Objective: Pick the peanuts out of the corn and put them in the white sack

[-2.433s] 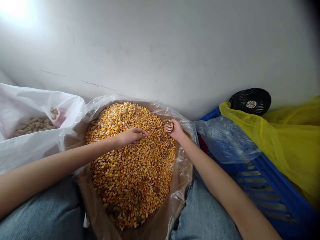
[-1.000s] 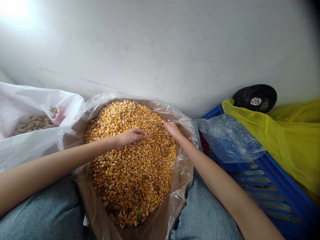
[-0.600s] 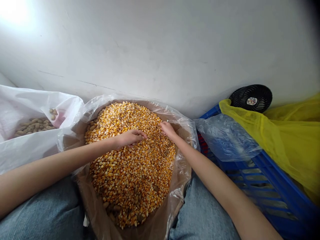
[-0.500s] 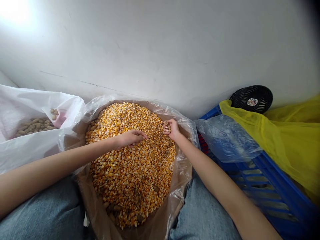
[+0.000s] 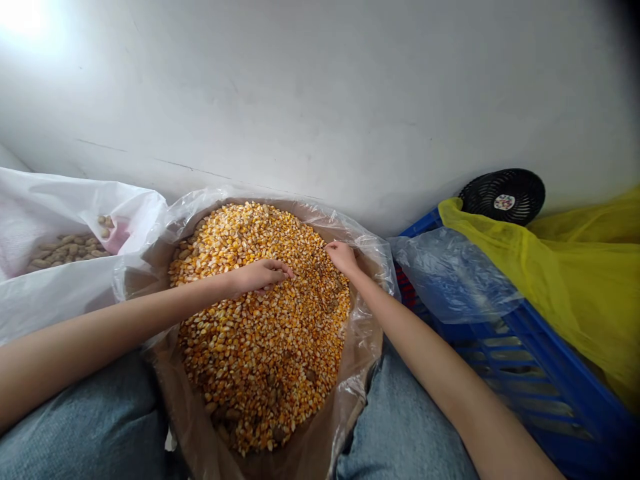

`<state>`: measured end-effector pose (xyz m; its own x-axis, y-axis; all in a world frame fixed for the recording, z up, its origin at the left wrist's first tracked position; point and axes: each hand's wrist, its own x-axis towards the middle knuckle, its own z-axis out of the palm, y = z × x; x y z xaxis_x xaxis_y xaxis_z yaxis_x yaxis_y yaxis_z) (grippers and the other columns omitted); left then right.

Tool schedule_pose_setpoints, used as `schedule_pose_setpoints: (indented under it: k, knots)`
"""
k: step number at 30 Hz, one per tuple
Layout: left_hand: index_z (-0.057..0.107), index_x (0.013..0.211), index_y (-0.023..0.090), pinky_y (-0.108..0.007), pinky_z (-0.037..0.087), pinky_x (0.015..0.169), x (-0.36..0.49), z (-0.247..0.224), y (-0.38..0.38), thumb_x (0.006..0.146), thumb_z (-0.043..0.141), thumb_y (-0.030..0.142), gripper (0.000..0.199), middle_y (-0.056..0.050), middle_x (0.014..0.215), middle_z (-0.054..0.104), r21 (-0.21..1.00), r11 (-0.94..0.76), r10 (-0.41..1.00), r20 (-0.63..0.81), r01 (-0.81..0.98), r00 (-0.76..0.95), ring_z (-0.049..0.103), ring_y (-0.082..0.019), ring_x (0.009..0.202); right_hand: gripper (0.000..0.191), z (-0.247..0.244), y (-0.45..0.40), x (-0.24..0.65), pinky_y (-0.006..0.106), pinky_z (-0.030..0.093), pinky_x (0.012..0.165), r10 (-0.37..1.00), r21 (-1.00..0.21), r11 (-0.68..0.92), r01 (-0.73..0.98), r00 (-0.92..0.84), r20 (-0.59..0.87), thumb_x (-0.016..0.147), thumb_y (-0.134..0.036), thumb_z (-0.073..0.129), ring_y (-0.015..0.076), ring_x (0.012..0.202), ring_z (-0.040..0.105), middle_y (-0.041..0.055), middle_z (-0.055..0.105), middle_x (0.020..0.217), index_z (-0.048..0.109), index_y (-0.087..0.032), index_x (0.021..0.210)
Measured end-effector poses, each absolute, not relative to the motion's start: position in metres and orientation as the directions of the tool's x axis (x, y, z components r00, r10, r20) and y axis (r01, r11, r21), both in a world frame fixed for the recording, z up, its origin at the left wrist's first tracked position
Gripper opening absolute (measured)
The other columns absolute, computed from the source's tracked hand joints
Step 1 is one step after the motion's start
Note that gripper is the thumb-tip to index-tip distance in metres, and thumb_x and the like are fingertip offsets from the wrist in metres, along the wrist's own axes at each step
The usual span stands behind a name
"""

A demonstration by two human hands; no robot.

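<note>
A sack [image 5: 361, 393] with a clear plastic liner stands between my knees, full of yellow corn kernels [image 5: 270, 333] with some peanuts mixed in. Over the middle of the corn is my left hand [image 5: 263, 275], its thumb and fingers drawn together; whatever they might hold is hidden. My right hand [image 5: 343, 257] is closed, back upward, at the right side of the corn near the liner's edge. The peanuts in its palm are now out of sight behind the fingers. Darker peanuts [image 5: 233, 415] lie at the near edge of the corn.
At the left, a white sack [image 5: 75, 280] holds peanuts [image 5: 70, 250]. On the right stands a blue plastic crate [image 5: 545, 327] with a clear plastic bag [image 5: 455, 273] and yellow mesh [image 5: 575, 287] over it. A small black fan [image 5: 520, 193] leans by the wall [image 5: 320, 100].
My right hand has turned over, so the peanuts in its palm no longer show. My left hand has stayed almost in place.
</note>
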<state>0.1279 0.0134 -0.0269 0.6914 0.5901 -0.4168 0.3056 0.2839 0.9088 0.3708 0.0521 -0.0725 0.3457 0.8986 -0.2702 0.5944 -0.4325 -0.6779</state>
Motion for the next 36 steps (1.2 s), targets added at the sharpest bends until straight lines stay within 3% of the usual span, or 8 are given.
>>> schedule_pose_setpoints:
  k: [3, 5, 12, 22, 27, 32, 34, 36]
  knots:
    - [0.053, 0.088, 0.017, -0.019, 0.018, 0.038, 0.129, -0.027, 0.013, 0.068, 0.052, 0.035, 0.027, 0.007, 0.048, 0.028, 0.904, 0.289, 0.592, -0.427, 0.315, 0.683, 0.025, -0.006, 0.041, 0.023, -0.08, 0.053, 0.372, 0.031, 0.039, 0.07, 0.941, -0.32, -0.337, 0.885, 0.33, -0.078, 0.071, -0.028, 0.047, 0.0221, 0.081, 0.055, 0.0089, 0.061, 0.085, 0.058, -0.019, 0.088]
    - [0.053, 0.087, 0.017, -0.019, 0.018, 0.038, 0.129, -0.025, 0.012, 0.067, 0.054, 0.035, 0.027, 0.007, 0.048, 0.027, 0.898, 0.301, 0.592, -0.44, 0.321, 0.675, 0.025, -0.006, 0.041, 0.028, -0.085, 0.056, 0.373, 0.033, 0.039, 0.071, 0.958, -0.192, -0.288, 0.938, 0.282, -0.062, 0.072, -0.03, 0.047, 0.0239, 0.084, 0.056, 0.0103, 0.062, 0.089, 0.057, -0.019, 0.097]
    - [0.054, 0.089, 0.018, -0.017, 0.02, 0.039, 0.128, -0.026, 0.013, 0.068, 0.053, 0.035, 0.027, 0.006, 0.051, 0.028, 0.889, 0.297, 0.599, -0.457, 0.348, 0.658, 0.026, -0.006, 0.044, 0.023, -0.099, 0.069, 0.38, 0.023, 0.04, 0.071, 0.968, -0.342, -0.25, 0.906, 0.226, -0.109, 0.072, -0.032, 0.05, 0.015, 0.08, 0.057, 0.0045, 0.063, 0.089, 0.057, -0.018, 0.09]
    - [0.054, 0.089, 0.019, -0.018, 0.02, 0.039, 0.128, -0.027, 0.013, 0.067, 0.053, 0.035, 0.027, 0.006, 0.051, 0.029, 0.891, 0.275, 0.602, -0.453, 0.362, 0.657, 0.026, -0.006, 0.044, 0.029, -0.091, 0.059, 0.381, 0.034, 0.039, 0.074, 0.949, -0.188, -0.279, 0.942, 0.24, -0.204, 0.07, -0.025, 0.052, 0.0238, 0.087, 0.056, 0.0118, 0.06, 0.094, 0.051, -0.018, 0.098]
    - [0.054, 0.088, 0.019, -0.018, 0.021, 0.04, 0.128, -0.026, 0.013, 0.068, 0.052, 0.035, 0.026, 0.006, 0.052, 0.029, 0.889, 0.26, 0.604, -0.454, 0.377, 0.655, 0.027, -0.006, 0.044, 0.028, -0.092, 0.059, 0.384, 0.035, 0.039, 0.073, 0.946, -0.301, -0.302, 0.904, 0.245, -0.212, 0.065, -0.017, 0.055, 0.026, 0.087, 0.055, 0.0155, 0.059, 0.094, 0.051, -0.014, 0.092]
    - [0.054, 0.088, 0.02, -0.018, 0.02, 0.04, 0.127, -0.023, 0.013, 0.068, 0.051, 0.034, 0.025, 0.006, 0.051, 0.028, 0.89, 0.268, 0.593, -0.455, 0.37, 0.664, 0.026, -0.006, 0.044, 0.014, -0.08, 0.059, 0.379, 0.023, 0.039, 0.056, 0.959, -0.494, -0.279, 0.823, 0.21, -0.192, 0.064, -0.019, 0.053, 0.0134, 0.062, 0.053, 0.0034, 0.056, 0.067, 0.05, -0.015, 0.078]
    - [0.055, 0.088, 0.02, -0.019, 0.02, 0.041, 0.126, -0.022, 0.013, 0.068, 0.052, 0.034, 0.025, 0.006, 0.05, 0.028, 0.89, 0.272, 0.594, -0.454, 0.365, 0.665, 0.027, -0.007, 0.045, 0.01, -0.07, 0.059, 0.376, 0.018, 0.033, 0.044, 0.969, -0.652, -0.248, 0.716, 0.182, -0.169, 0.071, -0.026, 0.044, 0.0079, 0.046, 0.043, -0.0031, 0.047, 0.053, 0.048, -0.017, 0.076]
    - [0.055, 0.087, 0.02, -0.019, 0.02, 0.041, 0.126, -0.022, 0.013, 0.067, 0.053, 0.035, 0.025, 0.006, 0.05, 0.028, 0.89, 0.274, 0.596, -0.454, 0.363, 0.662, 0.027, -0.007, 0.045, 0.013, -0.058, 0.057, 0.375, 0.016, 0.024, 0.035, 0.978, -0.902, -0.201, 0.382, 0.135, -0.16, 0.074, -0.029, 0.037, 0.0055, 0.036, 0.029, -0.0074, 0.033, 0.045, 0.045, -0.018, 0.073]
